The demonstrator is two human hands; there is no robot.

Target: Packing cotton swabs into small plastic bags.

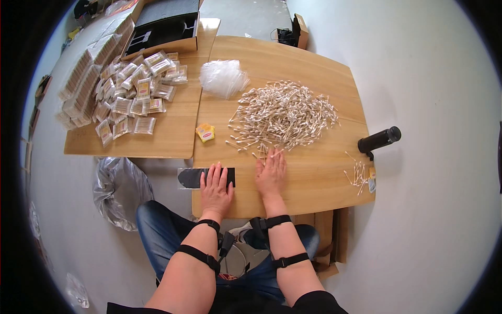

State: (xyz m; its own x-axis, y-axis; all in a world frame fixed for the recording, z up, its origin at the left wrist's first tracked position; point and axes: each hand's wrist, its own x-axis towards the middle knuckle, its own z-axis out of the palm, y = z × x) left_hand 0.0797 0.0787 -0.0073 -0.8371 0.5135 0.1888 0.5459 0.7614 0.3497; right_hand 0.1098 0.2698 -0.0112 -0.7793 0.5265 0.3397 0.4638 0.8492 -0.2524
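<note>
The left hand (pixel 215 192), fingers straight and slightly spread, lies palm down on a smooth black strip (pixel 193 179) in clear plastic at the near left corner of the table (pixel 319 183). The right hand (pixel 271 177) lies flat too, fingers extended and nearly together, fingertips at slim, white-tipped cotton swabs (pixel 285 115) heaped toward the far edge.

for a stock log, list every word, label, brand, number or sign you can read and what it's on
No text is clear enough to quote.
Small yellow cards: print too small to read.
Filled clear packets: labels too small and blurred.
Yellow piece at far right: too small to tell.
Black cylinder: no lettering visible.
</note>
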